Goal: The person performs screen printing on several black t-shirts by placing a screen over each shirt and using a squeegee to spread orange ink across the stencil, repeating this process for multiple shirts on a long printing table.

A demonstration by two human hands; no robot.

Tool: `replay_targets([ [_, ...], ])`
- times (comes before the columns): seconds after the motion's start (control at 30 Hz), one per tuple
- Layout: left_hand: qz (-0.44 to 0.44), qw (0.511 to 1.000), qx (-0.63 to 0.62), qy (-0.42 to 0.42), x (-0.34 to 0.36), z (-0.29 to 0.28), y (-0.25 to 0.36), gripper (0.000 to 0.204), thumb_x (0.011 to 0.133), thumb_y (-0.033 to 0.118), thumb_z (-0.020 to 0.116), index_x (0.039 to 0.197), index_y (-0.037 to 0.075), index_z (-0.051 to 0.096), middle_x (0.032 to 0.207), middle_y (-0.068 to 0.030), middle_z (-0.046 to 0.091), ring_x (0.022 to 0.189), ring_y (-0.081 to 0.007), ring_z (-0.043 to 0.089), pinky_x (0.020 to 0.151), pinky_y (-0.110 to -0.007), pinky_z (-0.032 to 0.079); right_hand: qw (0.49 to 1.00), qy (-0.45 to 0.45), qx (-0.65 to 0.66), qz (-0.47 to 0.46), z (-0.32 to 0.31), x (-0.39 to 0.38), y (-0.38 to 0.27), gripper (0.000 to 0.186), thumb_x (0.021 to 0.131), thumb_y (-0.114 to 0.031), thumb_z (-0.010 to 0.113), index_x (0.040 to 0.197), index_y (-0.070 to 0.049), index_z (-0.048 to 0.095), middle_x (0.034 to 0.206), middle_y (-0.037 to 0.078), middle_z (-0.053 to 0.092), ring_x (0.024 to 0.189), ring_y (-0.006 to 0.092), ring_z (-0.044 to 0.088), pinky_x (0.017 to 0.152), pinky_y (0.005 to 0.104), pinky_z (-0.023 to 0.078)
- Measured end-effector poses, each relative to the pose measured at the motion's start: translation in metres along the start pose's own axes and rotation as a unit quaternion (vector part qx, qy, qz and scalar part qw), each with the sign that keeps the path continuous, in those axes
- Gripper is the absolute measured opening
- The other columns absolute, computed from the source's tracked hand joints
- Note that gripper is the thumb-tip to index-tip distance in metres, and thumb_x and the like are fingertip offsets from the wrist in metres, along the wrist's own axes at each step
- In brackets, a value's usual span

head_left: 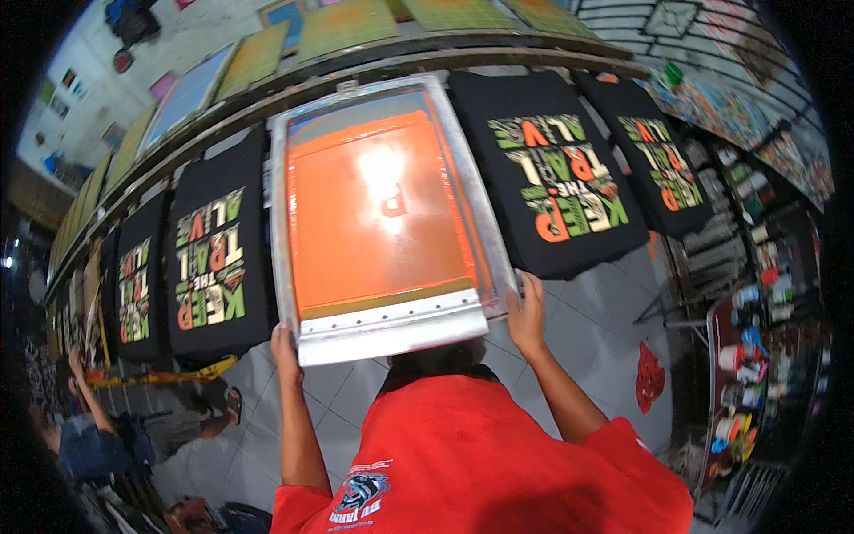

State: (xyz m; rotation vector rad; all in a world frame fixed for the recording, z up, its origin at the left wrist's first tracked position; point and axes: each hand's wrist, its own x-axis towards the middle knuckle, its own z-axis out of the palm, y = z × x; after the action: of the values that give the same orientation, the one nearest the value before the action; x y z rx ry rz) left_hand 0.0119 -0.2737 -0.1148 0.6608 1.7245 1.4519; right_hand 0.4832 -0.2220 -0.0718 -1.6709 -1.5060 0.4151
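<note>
A screen printing frame (279, 214) with pale metal rails lies in front of me over the row of shirts. Orange ink covers its mesh (365, 249), and a bright glare sits near the middle. Across its near end rests a wide silver squeegee (391, 329) with a row of small bolts. My left hand (286, 353) is closed on the frame's near left corner. At the near right corner, my right hand (527, 315) grips the frame's edge. Whatever lies beneath the frame is hidden.
Black printed T-shirts lie on both sides, one right (569, 169) and one left (213, 258). More screens (347, 27) stand behind the far rail. A shelf of bottles and tubs (747, 356) stands right. Another person (116, 436) is at lower left. A red bag (649, 378) lies on the floor.
</note>
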Motion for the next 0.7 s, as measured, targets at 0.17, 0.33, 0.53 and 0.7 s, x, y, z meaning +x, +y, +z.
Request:
replay_targets([
  [0.17,0.011,1.0,0.025,0.003,-0.003,0.008,0.008,0.032,0.099,0.028,0.056,0.104,-0.003,0.062,0.09,-0.0039,0.061,0.081,-0.0111,0.053,0.073,-0.027,0.045,0.929,-0.242,-0.134,-0.245,-0.027,-0.024,-0.066,0.052,0.073,-0.012,0.077,0.122,-0.007,0.059,0.124,0.017,0.055,0.12,0.0364,0.05,0.1,0.0481,0.041],
  [0.33,0.023,0.993,0.107,0.044,0.009,0.005,-0.016,0.036,0.098,0.031,0.058,0.102,-0.005,0.066,0.089,-0.0049,0.064,0.081,-0.0111,0.055,0.074,-0.027,0.044,0.916,-0.236,-0.157,-0.283,-0.006,-0.018,-0.069,0.057,0.06,-0.006,0.077,0.115,-0.009,0.062,0.12,0.01,0.059,0.115,0.0318,0.054,0.097,0.0454,0.043],
  [0.53,0.025,0.99,0.119,0.071,-0.003,0.013,0.002,0.039,0.095,0.03,0.061,0.104,-0.008,0.066,0.09,-0.014,0.069,0.082,-0.0169,0.06,0.076,-0.033,0.047,0.915,-0.254,-0.153,-0.273,-0.01,0.0,-0.085,0.046,0.064,-0.005,0.073,0.109,-0.008,0.065,0.111,0.009,0.065,0.106,0.0298,0.059,0.093,0.0433,0.045],
  [0.7,0.033,0.991,0.125,0.037,0.0,0.008,0.004,0.04,0.096,0.031,0.06,0.102,-0.009,0.065,0.089,-0.0142,0.067,0.084,-0.0186,0.059,0.077,-0.035,0.047,0.904,-0.309,-0.151,-0.255,-0.012,0.035,-0.109,0.042,0.065,-0.007,0.073,0.106,-0.007,0.066,0.106,0.012,0.066,0.101,0.0322,0.061,0.091,0.0444,0.047],
])
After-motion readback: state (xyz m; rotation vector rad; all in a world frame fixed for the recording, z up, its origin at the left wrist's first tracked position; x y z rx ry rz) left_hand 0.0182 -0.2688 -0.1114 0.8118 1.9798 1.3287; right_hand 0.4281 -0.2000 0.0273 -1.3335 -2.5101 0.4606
